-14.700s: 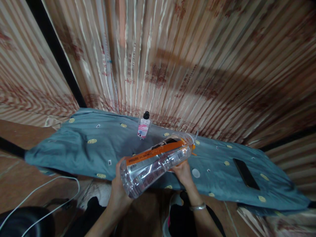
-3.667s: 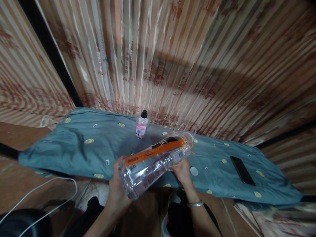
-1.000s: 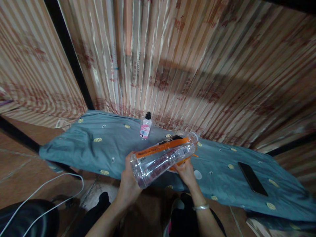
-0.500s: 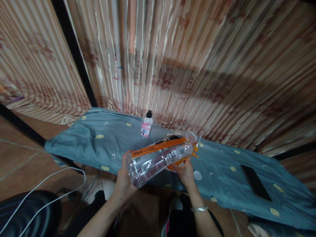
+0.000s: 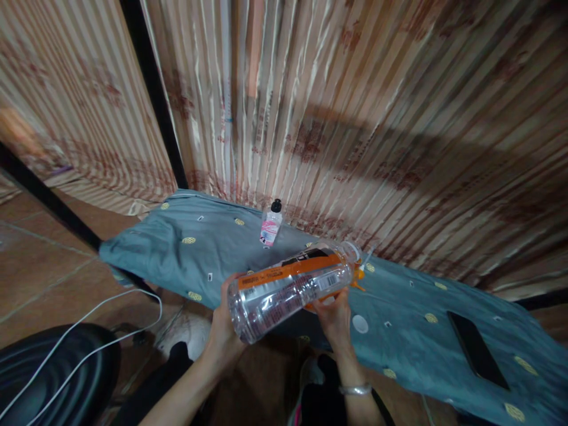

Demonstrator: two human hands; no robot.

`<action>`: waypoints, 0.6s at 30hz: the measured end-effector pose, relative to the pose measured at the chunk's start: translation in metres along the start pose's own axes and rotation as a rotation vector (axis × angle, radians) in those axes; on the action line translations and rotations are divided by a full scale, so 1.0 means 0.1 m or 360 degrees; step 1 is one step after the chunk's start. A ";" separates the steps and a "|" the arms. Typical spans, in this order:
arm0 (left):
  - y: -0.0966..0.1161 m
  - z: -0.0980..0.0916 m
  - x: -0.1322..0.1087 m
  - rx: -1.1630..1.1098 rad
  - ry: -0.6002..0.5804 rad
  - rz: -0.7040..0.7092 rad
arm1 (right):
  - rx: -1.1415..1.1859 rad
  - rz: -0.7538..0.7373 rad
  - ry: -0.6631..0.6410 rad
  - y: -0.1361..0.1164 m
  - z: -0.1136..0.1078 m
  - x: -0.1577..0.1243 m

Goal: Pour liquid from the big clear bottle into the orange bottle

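Place: your setting appears domestic.
Curtain (image 5: 284,106): striped, hanging before you.
Cloth (image 5: 394,349): patterned, spread below it.
Floor (image 5: 48,260): tiled.

A phone (image 5: 477,350) lay near the right end of the bench (image 5: 146,242); a striped curtain (image 5: 275,118) hung behind; a cable (image 5: 160,307) crossed a black seat (image 5: 89,384).

Behind the held bottle (image 5: 290,296), a smaller bottle (image 5: 270,227) rested on the surface (image 5: 394,343) before the curtain (image 5: 284,130); a phone (image 5: 477,350) lay right of both.
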State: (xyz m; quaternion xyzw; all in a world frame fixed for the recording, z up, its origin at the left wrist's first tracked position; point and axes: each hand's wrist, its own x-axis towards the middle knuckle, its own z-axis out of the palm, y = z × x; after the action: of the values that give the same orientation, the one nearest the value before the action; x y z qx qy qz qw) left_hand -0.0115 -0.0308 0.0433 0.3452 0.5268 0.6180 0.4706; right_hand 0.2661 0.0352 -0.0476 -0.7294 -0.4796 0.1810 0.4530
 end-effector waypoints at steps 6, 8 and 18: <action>-0.17 -0.16 -0.01 0.0208 -0.0039 0.0218 | -0.0002 -0.0006 0.0001 0.04 0.04 0.01; -0.23 -0.19 0.00 0.0214 -0.0127 0.0248 | -0.0001 -0.0015 -0.0015 0.04 0.03 0.02; -0.12 -0.03 0.04 0.0073 0.0050 0.0145 | 0.0095 -0.0022 -0.0087 -0.01 -0.06 0.00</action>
State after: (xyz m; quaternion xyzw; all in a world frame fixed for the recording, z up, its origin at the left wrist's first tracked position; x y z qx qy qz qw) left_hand -0.0131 -0.0278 0.0306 0.3699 0.5319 0.6317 0.4257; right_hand 0.2700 0.0326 -0.0439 -0.7071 -0.4911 0.2121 0.4625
